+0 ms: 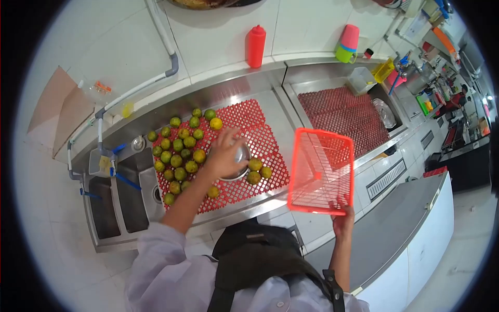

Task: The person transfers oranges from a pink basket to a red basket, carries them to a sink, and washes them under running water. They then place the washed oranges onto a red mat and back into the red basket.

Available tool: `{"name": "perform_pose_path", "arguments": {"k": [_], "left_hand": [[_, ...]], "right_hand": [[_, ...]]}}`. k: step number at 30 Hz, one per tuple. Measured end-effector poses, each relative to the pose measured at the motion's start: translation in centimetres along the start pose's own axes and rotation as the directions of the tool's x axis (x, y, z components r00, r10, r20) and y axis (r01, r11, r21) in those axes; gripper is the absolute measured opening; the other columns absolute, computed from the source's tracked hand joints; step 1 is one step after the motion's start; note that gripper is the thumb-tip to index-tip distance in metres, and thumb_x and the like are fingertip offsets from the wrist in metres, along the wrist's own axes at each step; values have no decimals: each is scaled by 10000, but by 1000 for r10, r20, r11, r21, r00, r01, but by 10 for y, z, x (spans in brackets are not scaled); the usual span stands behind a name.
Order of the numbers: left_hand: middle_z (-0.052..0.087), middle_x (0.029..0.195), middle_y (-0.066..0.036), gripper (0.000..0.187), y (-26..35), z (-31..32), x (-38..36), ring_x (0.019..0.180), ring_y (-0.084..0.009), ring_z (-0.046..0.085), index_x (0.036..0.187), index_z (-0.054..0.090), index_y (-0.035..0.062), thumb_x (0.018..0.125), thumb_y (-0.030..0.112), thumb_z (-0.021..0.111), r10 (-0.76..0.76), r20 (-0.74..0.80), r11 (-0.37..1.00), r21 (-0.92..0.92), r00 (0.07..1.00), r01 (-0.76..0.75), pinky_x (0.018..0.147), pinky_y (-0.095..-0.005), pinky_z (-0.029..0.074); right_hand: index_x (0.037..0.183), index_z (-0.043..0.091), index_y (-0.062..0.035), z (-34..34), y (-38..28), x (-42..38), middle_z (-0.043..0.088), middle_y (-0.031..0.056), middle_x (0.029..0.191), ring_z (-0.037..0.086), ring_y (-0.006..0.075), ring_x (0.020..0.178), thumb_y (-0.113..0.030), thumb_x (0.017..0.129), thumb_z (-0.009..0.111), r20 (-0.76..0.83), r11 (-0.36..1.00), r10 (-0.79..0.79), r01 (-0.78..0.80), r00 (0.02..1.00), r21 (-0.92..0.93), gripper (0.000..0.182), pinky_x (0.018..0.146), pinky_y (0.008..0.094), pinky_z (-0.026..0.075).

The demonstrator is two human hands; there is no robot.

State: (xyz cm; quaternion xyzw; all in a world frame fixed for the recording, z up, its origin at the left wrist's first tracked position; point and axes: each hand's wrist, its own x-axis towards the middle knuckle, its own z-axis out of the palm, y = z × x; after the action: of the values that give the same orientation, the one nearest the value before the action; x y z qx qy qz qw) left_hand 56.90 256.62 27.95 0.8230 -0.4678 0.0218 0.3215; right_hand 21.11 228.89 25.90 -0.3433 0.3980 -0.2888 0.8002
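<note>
My left hand [227, 155] is over a round metal bowl [241, 157] on the red perforated mat [249, 117], with its fingers apart above the bowl. Whether the fingertips touch the bowl cannot be made out. Many green and yellow citrus fruits [180, 144] lie on the mat to the left of the bowl, and several more [254, 164] lie just right of it. My right hand [343, 218] grips the lower rim of an orange-red plastic basket [318, 174], tilted so its inside shows. No fruit is visible in the basket.
Sink basins [132, 197] are at the left. A red squeeze bottle [256, 47] and stacked colored cups [347, 44] stand on the back ledge. Another red mat [338, 114] and a clear container [361, 80] lie beyond the basket. A grey-topped cabinet [384, 234] is at the right.
</note>
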Motion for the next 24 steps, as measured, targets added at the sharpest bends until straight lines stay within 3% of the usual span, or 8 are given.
{"name": "perform_pose_path", "arguments": {"k": [2, 3, 5, 12, 16, 19, 23, 24], "left_hand": [[154, 1607, -137, 1040, -24, -5, 6, 1461, -429, 156, 1478, 371, 278, 581, 454, 866, -317, 445, 906, 403, 837, 129, 1046, -726, 292], [154, 1607, -137, 1040, -27, -2, 11, 1461, -429, 156, 1478, 371, 278, 581, 454, 866, -331, 443, 901, 410, 833, 140, 1046, -726, 292], [9, 1640, -122, 1242, -28, 10, 20, 1492, -417, 33, 1535, 204, 312, 512, 445, 896, -418, 687, 873, 485, 595, 52, 1027, -753, 301], [136, 1605, -135, 1195, -39, 23, 36, 1460, -437, 147, 1521, 242, 284, 525, 422, 888, -460, 599, 828, 557, 655, 72, 1047, -673, 362], [239, 1523, -216, 1136, -55, 45, 47, 1379, -469, 296, 1483, 318, 158, 534, 413, 888, -489, 345, 851, 392, 801, 350, 1116, -492, 367], [299, 1476, -243, 865, -53, 95, 63, 1330, -458, 368, 1324, 468, 72, 618, 347, 885, -330, 1, 906, 281, 944, 316, 1095, -488, 376], [357, 1437, -273, 681, -35, 153, 108, 1311, -449, 393, 1238, 520, 44, 696, 297, 845, -340, -284, 908, 148, 896, 392, 1080, -509, 372], [373, 1420, -271, 615, -30, 162, 124, 1285, -445, 416, 1213, 532, 41, 722, 273, 821, -403, -465, 901, -53, 788, 430, 1069, -514, 374]], "right_hand": [[1371, 446, -50, -23, -4, 14, 575, 143, 1254, 620, 329, 1062, -147, 840, 518, -39, 1000, 5, -4, 999, 17, 545, 851, 416, 576], [1352, 458, -66, -28, -7, 22, 580, 142, 1241, 626, 316, 1037, -153, 852, 515, -35, 1000, 7, -7, 999, 17, 510, 833, 398, 578], [1371, 433, -70, -8, -12, 38, 556, 141, 1278, 609, 317, 1072, -159, 836, 506, -63, 1000, 10, -9, 998, 17, 547, 828, 395, 575], [1379, 426, -81, 35, -25, 119, 563, 101, 1248, 612, 228, 1016, -146, 788, 496, 121, 997, 69, -72, 990, 20, 598, 757, 378, 579], [1222, 512, -31, 31, -25, 150, 633, 86, 1064, 651, 209, 852, -131, 814, 544, 254, 991, 130, -132, 959, -6, 421, 624, 327, 609], [1282, 497, -2, 27, -31, 168, 635, 122, 1144, 658, 250, 964, -99, 790, 562, 322, 989, 139, -150, 936, 9, 506, 779, 375, 608], [1394, 420, 24, 19, -34, 191, 534, 190, 1360, 557, 321, 1229, -76, 805, 547, 429, 971, 117, -194, 896, 142, 611, 1023, 440, 501], [1394, 420, 24, 23, -35, 204, 534, 190, 1360, 557, 321, 1229, -76, 805, 547, 444, 969, 141, -215, 885, 121, 611, 1023, 440, 501]]}}
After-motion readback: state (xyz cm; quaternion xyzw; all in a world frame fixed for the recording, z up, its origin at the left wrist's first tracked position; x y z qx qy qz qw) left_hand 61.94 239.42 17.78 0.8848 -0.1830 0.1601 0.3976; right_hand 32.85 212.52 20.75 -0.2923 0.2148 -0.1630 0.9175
